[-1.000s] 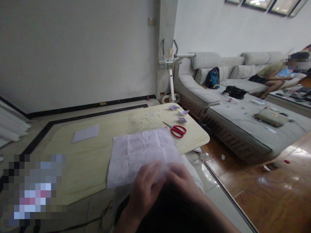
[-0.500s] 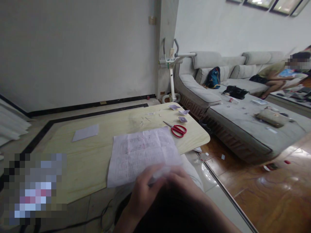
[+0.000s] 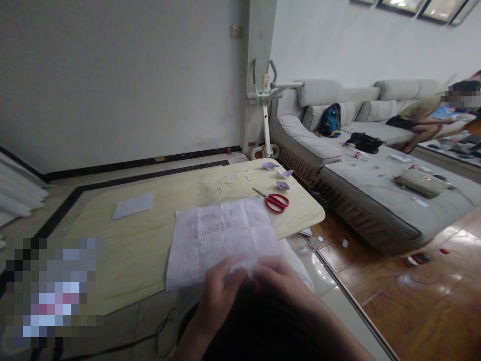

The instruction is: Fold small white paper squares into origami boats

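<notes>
My left hand (image 3: 215,300) and my right hand (image 3: 280,281) meet close in front of me, fingers pinched together on a small white piece of paper (image 3: 243,264). Just beyond them a large creased sheet with faint printing (image 3: 220,235) lies on the pale wooden table (image 3: 150,235), its near edge hanging over the table's front. Red-handled scissors (image 3: 275,201) rest on the table to the right of the sheet. Three small folded paper pieces (image 3: 282,175) sit near the far right corner.
A blank white sheet (image 3: 132,206) lies at the table's left. A grey sofa (image 3: 376,195) with a blue backpack (image 3: 329,121) and bags stands to the right; another person (image 3: 428,118) sits at its far end. A white exercise machine (image 3: 265,110) stands by the wall.
My hands have drawn slightly nearer to me and lower, still working the small paper piece between the fingers. Everything on the table stays where it was.
</notes>
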The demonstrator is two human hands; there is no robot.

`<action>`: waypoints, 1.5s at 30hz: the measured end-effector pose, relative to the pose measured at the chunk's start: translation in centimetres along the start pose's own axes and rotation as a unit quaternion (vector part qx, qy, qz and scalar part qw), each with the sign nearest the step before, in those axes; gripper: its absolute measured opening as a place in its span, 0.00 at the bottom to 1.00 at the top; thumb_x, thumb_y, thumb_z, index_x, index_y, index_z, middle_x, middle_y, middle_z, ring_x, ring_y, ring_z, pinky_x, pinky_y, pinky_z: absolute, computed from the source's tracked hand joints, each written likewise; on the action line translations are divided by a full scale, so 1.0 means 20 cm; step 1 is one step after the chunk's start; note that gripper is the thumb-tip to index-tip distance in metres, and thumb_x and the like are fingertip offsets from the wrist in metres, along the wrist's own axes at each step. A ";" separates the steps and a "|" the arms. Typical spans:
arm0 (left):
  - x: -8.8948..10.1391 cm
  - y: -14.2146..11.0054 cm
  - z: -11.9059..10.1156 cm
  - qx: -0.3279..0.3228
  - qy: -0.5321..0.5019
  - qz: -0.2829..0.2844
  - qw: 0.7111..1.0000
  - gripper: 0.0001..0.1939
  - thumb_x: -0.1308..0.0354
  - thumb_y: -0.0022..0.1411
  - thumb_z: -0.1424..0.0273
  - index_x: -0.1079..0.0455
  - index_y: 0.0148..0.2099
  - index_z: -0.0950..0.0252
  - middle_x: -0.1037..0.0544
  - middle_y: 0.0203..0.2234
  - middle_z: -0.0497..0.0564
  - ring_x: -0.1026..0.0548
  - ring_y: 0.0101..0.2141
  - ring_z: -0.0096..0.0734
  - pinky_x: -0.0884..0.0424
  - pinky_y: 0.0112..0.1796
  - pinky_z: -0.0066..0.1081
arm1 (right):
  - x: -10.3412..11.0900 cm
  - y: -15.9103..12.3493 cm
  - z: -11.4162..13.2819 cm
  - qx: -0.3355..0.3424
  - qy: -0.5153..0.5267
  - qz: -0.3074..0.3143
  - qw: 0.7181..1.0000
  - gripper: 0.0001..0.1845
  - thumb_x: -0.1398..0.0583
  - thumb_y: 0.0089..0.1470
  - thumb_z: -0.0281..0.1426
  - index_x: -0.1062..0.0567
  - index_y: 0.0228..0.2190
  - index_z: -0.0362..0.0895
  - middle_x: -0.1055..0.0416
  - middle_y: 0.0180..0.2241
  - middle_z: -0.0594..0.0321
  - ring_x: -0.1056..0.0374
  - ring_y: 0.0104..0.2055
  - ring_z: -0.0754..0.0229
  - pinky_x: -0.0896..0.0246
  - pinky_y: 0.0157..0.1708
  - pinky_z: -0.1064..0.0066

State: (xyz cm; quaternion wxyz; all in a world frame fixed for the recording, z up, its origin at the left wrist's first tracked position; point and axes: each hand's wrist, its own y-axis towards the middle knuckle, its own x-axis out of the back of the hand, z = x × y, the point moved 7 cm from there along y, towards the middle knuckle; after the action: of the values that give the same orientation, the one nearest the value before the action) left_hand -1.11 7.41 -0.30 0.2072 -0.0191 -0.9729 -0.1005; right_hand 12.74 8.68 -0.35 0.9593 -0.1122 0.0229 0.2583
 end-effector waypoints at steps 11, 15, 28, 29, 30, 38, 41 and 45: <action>-0.04 0.00 -0.01 0.000 0.020 0.027 0.999 0.14 0.45 0.64 0.65 0.26 0.49 0.63 0.17 0.40 0.52 0.20 0.41 0.38 0.24 0.43 0.34 | 0.02 0.02 -0.08 0.006 0.063 -0.057 0.996 0.17 0.38 0.53 0.40 0.29 0.21 0.40 0.38 0.18 0.69 0.44 0.21 0.67 0.49 0.22 0.76; -0.06 0.00 0.04 0.034 -0.002 0.027 0.999 0.15 0.44 0.64 0.62 0.27 0.50 0.63 0.17 0.39 0.52 0.20 0.38 0.37 0.24 0.40 0.33 | 0.02 0.03 -0.07 0.014 0.042 -0.065 0.997 0.18 0.39 0.54 0.42 0.29 0.22 0.40 0.37 0.20 0.68 0.43 0.23 0.66 0.48 0.23 0.75; -0.06 0.02 0.01 0.034 0.035 0.051 0.998 0.07 0.42 0.61 0.67 0.26 0.41 0.61 0.20 0.30 0.47 0.23 0.30 0.33 0.27 0.32 0.29 | 0.07 -0.01 0.15 0.199 -0.209 -0.058 0.956 0.11 0.38 0.57 0.32 0.22 0.42 0.46 0.28 0.38 0.59 0.32 0.40 0.57 0.37 0.42 0.66; -0.06 0.02 0.00 0.029 0.041 0.061 0.997 0.05 0.42 0.61 0.68 0.26 0.39 0.61 0.21 0.29 0.47 0.23 0.30 0.32 0.28 0.32 0.29 | 0.04 -0.01 0.15 0.201 -0.210 -0.029 0.956 0.10 0.39 0.58 0.31 0.21 0.42 0.47 0.28 0.38 0.59 0.32 0.40 0.57 0.37 0.42 0.66; -0.07 0.01 0.00 0.025 0.053 0.067 0.996 0.03 0.41 0.60 0.69 0.27 0.37 0.62 0.22 0.28 0.46 0.24 0.29 0.32 0.28 0.31 0.28 | 0.02 -0.01 0.15 0.205 -0.211 -0.018 0.956 0.09 0.39 0.58 0.31 0.20 0.40 0.47 0.28 0.37 0.59 0.31 0.40 0.58 0.36 0.42 0.67; -0.03 0.02 -0.05 -0.004 0.042 0.034 0.999 0.05 0.45 0.63 0.70 0.28 0.39 0.61 0.22 0.31 0.47 0.23 0.33 0.31 0.28 0.35 0.28 | 0.07 -0.01 0.10 0.221 -0.179 -0.116 0.952 0.05 0.39 0.56 0.29 0.21 0.33 0.44 0.25 0.31 0.60 0.30 0.34 0.58 0.35 0.37 0.67; -0.03 0.01 -0.03 0.001 0.037 0.011 0.999 0.05 0.44 0.63 0.68 0.27 0.39 0.60 0.21 0.28 0.45 0.23 0.31 0.30 0.27 0.33 0.27 | 0.10 0.00 0.07 0.201 -0.162 -0.160 0.953 0.05 0.38 0.54 0.30 0.21 0.34 0.43 0.24 0.30 0.60 0.30 0.33 0.58 0.35 0.36 0.67; -0.02 -0.01 -0.05 -0.026 0.062 -0.008 0.998 0.05 0.45 0.62 0.69 0.27 0.38 0.61 0.22 0.27 0.45 0.24 0.29 0.30 0.28 0.32 0.26 | 0.08 0.00 0.08 0.197 -0.150 -0.140 0.959 0.06 0.37 0.54 0.32 0.21 0.31 0.43 0.25 0.29 0.60 0.31 0.32 0.58 0.35 0.35 0.67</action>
State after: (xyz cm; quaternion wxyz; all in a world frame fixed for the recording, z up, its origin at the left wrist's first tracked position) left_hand -0.39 7.04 0.43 0.2658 -0.0101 -0.9553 -0.1288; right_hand 14.10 9.85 1.04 0.9813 0.1168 -0.0871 0.1259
